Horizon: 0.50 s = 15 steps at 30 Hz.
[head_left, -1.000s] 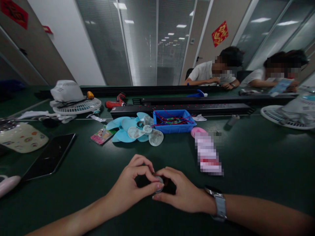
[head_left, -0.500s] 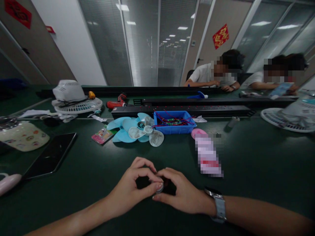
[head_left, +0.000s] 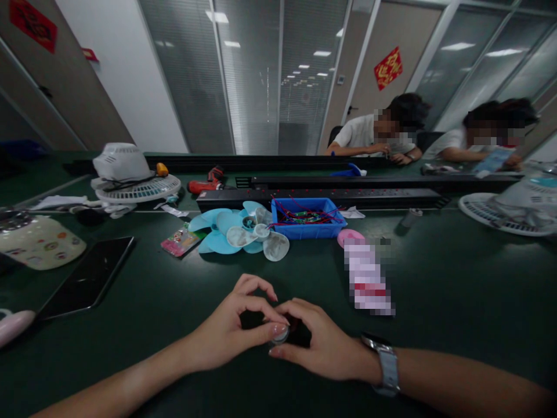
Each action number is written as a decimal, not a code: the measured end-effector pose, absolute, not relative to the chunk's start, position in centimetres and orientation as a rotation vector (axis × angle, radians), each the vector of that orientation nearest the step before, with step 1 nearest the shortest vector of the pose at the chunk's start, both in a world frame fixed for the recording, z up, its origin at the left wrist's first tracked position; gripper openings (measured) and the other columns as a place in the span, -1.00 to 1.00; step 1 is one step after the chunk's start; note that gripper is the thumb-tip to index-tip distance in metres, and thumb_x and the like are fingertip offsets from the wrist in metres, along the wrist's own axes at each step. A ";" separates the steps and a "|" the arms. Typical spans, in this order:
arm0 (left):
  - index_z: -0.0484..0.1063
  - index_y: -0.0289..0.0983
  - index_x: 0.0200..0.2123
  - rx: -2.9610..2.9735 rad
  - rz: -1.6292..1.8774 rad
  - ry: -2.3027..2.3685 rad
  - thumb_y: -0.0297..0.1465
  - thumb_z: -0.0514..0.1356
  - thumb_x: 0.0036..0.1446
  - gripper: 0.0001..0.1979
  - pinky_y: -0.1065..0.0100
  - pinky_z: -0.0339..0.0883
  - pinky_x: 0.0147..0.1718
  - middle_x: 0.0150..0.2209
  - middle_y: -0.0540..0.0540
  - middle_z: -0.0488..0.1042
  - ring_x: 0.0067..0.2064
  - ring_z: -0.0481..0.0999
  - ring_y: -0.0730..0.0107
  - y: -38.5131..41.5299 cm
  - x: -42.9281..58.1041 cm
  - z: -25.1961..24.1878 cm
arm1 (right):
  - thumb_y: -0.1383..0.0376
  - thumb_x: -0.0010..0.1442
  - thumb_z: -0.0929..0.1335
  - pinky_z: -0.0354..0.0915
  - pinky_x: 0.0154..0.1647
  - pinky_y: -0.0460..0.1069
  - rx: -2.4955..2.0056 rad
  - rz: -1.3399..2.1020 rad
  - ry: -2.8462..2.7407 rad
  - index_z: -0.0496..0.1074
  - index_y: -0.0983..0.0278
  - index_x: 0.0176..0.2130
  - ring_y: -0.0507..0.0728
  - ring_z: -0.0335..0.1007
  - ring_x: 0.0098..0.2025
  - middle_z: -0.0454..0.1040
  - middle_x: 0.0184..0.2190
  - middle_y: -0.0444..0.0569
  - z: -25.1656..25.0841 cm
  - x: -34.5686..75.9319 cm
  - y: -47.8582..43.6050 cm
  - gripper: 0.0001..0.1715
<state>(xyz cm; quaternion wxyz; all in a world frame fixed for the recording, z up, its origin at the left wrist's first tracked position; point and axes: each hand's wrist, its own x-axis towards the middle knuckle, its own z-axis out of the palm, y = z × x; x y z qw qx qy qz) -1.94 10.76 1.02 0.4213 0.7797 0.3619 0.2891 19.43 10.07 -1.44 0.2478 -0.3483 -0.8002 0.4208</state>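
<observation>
My left hand pinches a small round silvery piece between thumb and index finger, its other fingers curled above. My right hand, a watch on its wrist, curves around the same piece from the right with thumb and fingertips close to it. Fingers hide most of the piece, so its exact kind does not show. Both hands are low over the dark green table. Beyond them lie light-blue fan blades and a blue bin holding wires.
A tablet and a cream patterned object are on the left. White fan parts and a red power drill lie farther back. A pink item sits right of centre. Two people work across the table.
My left hand's thumb and index finger have shifted slightly over the round piece. The right hand keeps almost the same pose, and the view has tilted a little.
</observation>
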 end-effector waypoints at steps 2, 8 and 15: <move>0.61 -0.15 -0.33 1.909 0.729 0.896 -0.35 0.31 0.15 -0.95 0.18 0.22 0.03 -0.11 -0.07 0.38 0.02 0.34 0.21 11.0 -2.0 0.8 | 0.09 0.11 0.48 0.26 -0.22 -0.01 -0.951 1.149 -2.182 0.42 0.23 -0.07 0.08 0.35 -0.23 0.44 -0.23 -0.09 -1.5 19.4 10.1 -0.56; 0.60 -0.14 -0.34 2.009 0.922 0.967 -0.39 0.31 0.12 -0.95 0.21 0.24 -0.06 -0.19 -0.07 0.39 -0.05 0.34 0.21 9.7 -1.5 -0.2 | 0.10 0.12 0.47 0.27 -0.23 -0.03 -0.936 1.145 -2.170 0.42 0.24 -0.10 0.07 0.36 -0.24 0.44 -0.25 -0.10 -1.5 19.4 10.1 -0.58; 0.56 -0.17 -0.34 2.017 1.078 1.106 -0.47 0.25 0.16 -0.91 0.26 0.26 -0.17 -0.29 -0.06 0.40 -0.15 0.34 0.26 8.2 -0.5 -1.2 | 0.12 0.13 0.47 0.26 -0.23 -0.03 -0.923 1.137 -2.167 0.42 0.26 -0.11 0.07 0.35 -0.26 0.44 -0.26 -0.09 -1.4 19.3 9.9 -0.61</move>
